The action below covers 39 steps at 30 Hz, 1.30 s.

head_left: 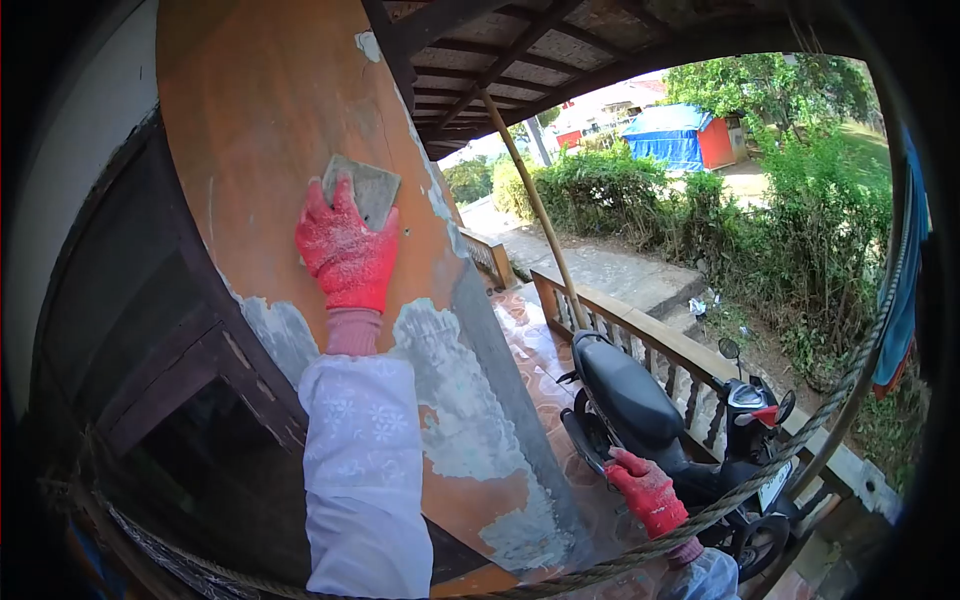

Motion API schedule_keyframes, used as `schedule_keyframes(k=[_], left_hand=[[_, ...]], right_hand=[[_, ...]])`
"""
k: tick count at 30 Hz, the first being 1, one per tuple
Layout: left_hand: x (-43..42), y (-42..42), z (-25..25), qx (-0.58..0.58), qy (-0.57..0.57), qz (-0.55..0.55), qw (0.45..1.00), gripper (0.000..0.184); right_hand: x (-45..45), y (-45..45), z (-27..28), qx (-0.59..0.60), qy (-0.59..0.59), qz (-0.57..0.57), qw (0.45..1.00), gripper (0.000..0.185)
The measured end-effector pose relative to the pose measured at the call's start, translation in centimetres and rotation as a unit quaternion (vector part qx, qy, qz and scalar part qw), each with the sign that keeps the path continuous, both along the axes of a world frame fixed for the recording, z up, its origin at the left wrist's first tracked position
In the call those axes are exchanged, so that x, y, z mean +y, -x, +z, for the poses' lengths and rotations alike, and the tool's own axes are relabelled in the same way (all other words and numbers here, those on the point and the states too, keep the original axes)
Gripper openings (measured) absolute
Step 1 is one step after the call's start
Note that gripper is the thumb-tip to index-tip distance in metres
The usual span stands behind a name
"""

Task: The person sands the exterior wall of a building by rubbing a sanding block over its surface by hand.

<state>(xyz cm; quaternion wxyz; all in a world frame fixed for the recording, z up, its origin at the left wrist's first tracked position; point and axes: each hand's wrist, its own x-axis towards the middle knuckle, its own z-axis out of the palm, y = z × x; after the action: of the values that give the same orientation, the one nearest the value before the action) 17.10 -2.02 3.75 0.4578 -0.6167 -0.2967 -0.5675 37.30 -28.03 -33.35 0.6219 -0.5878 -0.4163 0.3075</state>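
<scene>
My left hand (348, 250), in a dusty red glove, presses a flat grey square pad (372, 190) against an orange painted wall (270, 110). The pad looks like sandpaper, but its underside is hidden. My fingers lie over its left and lower part, the thumb at its lower right corner. Below the wrist, the wall's paint is gone in grey-white patches (450, 390). My right hand (648, 490), also red-gloved, hangs low at the right, off the wall. Its fingers are curled together; whatever they hold, if anything, I cannot make out.
A parked black motorbike (625, 385) stands on the tiled porch beside a balustrade (650, 330). A twisted rope (780, 470) crosses the near foreground. A dark wooden window frame (170, 390) adjoins the wall at left. A slanted pole (530, 200) rises to the roof.
</scene>
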Motion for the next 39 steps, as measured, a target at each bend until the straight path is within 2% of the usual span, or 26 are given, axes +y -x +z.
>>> schedule_keyframes(k=[2, 4, 5, 6, 7, 8, 9, 11, 12, 14, 16, 18, 19, 21, 23, 24, 26, 27, 29, 31, 32, 34, 36, 37, 38, 39], left_hand=[[-0.3, -1.2, -3.4, 0.029, 0.003, 0.005, 1.0, 0.073], [-0.4, -1.4, -11.8, 0.208, 0.058, -0.018, 0.976, 0.071], [0.0, -0.8, -17.1, 0.336, 0.12, -0.026, 0.934, 0.076], [0.4, 0.0, -22.5, 0.475, 0.083, 0.025, 0.876, 0.078], [0.3, 1.5, -25.9, 0.516, 0.085, 0.04, 0.851, 0.078], [0.5, 2.0, -27.0, 0.553, 0.079, 0.056, 0.828, 0.079], [0.4, 1.5, -24.3, 0.553, 0.067, 0.055, 0.829, 0.079], [-0.2, 1.7, -18.1, 0.387, 0.119, -0.02, 0.914, 0.076], [-1.1, 0.7, -13.0, 0.296, 0.108, -0.013, 0.949, 0.076], [-0.6, -1.2, -4.6, 0.124, 0.023, 0.001, 0.992, 0.075], [-0.1, -2.9, 0.7, 0.063, 0.009, -0.002, 0.998, 0.072], [0.0, -4.1, -1.1, 0.082, 0.009, 0.007, 0.997, 0.072], [-0.1, -4.7, -2.7, 0.099, 0.01, 0.017, 0.995, 0.071], [0.4, -5.3, -9.7, 0.245, 0.058, -0.011, 0.968, 0.074], [1.0, -4.9, -17.8, 0.478, 0.078, 0.056, 0.873, 0.08], [0.3, -4.2, -18.7, 0.479, 0.08, 0.056, 0.872, 0.08], [0.0, -4.2, -17.9, 0.496, 0.124, 0.069, 0.857, 0.081], [0.4, -4.4, -15.0, 0.438, 0.124, 0.044, 0.889, 0.081], [-0.7, -5.4, -6.6, 0.276, 0.074, 0.048, 0.957, 0.079], [-0.6, -6.0, 1.1, 0.14, 0.045, 0.036, 0.988, 0.075], [-0.4, -6.2, 2.4, 0.137, 0.04, 0.034, 0.989, 0.075], [-0.4, -7.0, 4.0, 0.084, 0.008, 0.076, 0.994, 0.071], [-0.7, -8.2, -0.2, 0.148, 0.063, 0.053, 0.986, 0.075], [-0.3, -8.7, -4.0, 0.246, 0.075, 0.065, 0.964, 0.076], [0.1, -9.2, -8.4, 0.342, 0.087, 0.075, 0.933, 0.077], [0.1, -10.1, -13.4, 0.458, 0.109, 0.139, 0.871, 0.078]], right_hand=[[-0.5, 0.3, -0.1, -0.017, 0.068, -0.023, 0.997, 0.046], [-0.9, 0.7, 0.2, -0.032, 0.075, -0.013, 0.997, 0.045], [-1.2, 0.8, -0.2, -0.001, 0.077, -0.001, 0.997, 0.044], [-1.6, 0.9, -0.7, 0.031, 0.081, 0.011, 0.996, 0.043], [-1.9, 0.6, -1.2, -0.015, 0.086, 0.014, 0.996, 0.044], [-2.1, -0.3, -2.6, -0.014, 0.081, 0.011, 0.997, 0.044], [-2.3, -0.9, -3.8, -0.063, 0.041, 0.023, 0.997, 0.045], [-2.7, -1.6, -4.2, -0.077, 0.011, 0.026, 0.997, 0.045], [-3.1, -1.8, -3.9, -0.084, -0.004, 0.028, 0.996, 0.045], [-3.0, -2.0, -2.4, 0.106, 0.118, -0.021, 0.987, 0.04], [-2.0, -1.8, -3.7, 0.145, 0.076, -0.033, 0.986, 0.044], [-1.4, -0.6, -3.5, 0.159, 0.075, -0.025, 0.984, 0.044], [-1.5, -0.1, -2.4, 0.171, 0.117, 0.003, 0.978, 0.046], [-1.0, 1.2, -3.0, 0.154, 0.108, 0.039, 0.981, 0.044], [-0.9, 1.7, -3.4, 0.151, 0.099, 0.104, 0.978, 0.044], [-1.6, 1.9, -4.1, 0.152, 0.101, 0.105, 0.977, 0.044], [-2.5, 0.8, -5.3, -0.009, 0.044, 0.113, 0.993, 0.046], [-2.8, 0.2, -5.7, -0.065, 0.023, 0.11, 0.991, 0.046], [-3.5, -0.9, -6.3, -0.026, 0.018, 0.09, 0.995, 0.046], [-3.7, -1.2, -4.6, 0.107, 0.06, 0.04, 0.992, 0.043], [-3.2, -1.4, -5.0, 0.104, 0.054, 0.038, 0.992, 0.043], [-2.5, -1.5, -6.1, 0.192, 0.028, 0.025, 0.981, 0.04], [-2.3, -1.2, -7.6, 0.191, 0.031, 0.031, 0.981, 0.039], [-1.7, -1.2, -9.3, 0.113, 0.015, 0.049, 0.992, 0.039], [-1.7, -0.9, -10.2, 0.057, 0.012, 0.056, 0.997, 0.035], [-1.6, -0.6, -11.2, 0.001, 0.008, 0.061, 0.998, 0.032]])
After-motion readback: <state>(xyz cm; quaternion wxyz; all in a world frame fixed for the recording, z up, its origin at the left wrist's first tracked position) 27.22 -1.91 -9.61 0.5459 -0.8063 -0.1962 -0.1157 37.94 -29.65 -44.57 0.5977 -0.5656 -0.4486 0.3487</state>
